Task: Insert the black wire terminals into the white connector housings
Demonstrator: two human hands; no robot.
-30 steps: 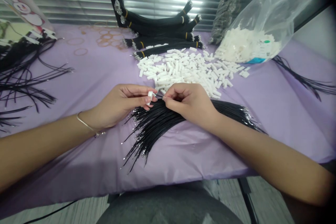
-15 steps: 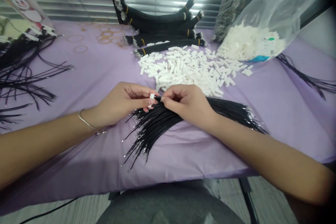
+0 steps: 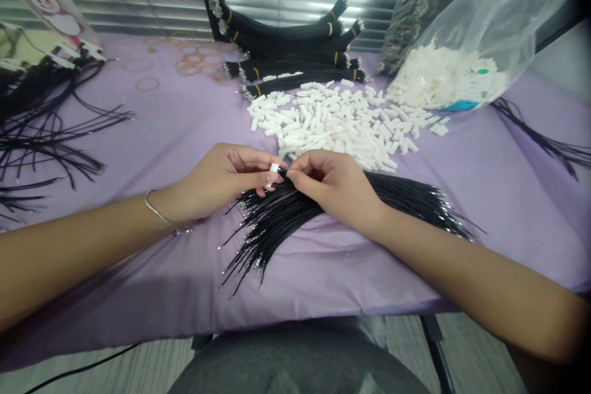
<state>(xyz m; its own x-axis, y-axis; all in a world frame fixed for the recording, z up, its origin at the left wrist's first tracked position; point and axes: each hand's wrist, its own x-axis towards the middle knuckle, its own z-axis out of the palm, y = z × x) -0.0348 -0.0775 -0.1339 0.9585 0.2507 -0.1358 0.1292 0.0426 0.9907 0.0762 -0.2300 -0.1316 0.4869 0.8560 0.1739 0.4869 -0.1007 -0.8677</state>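
Between the thumb and fingers of my left hand [image 3: 242, 172] is a small white plastic connector housing [image 3: 274, 169]. My right hand [image 3: 330, 181] pinches the end of a black wire [image 3: 283, 170] right beside the housing; whether its tip sits inside cannot be made out. Below both hands lies a loose bundle of black wires [image 3: 281, 221] with shiny metal ends fanning out on both sides. Just beyond my fingers spreads a heap of white connector housings [image 3: 332, 123].
Rubber-banded black wire bundles [image 3: 295, 40] are stacked at the back. A clear bag of white housings [image 3: 443, 77] stands back right. Black wires with white housings [image 3: 50, 98] lie at the left. Rubber bands [image 3: 191, 61] rest on the purple cloth [image 3: 175, 129].
The whole view has shifted slightly. My hands stay close together, with the white housing and the wire end still pinched between them.
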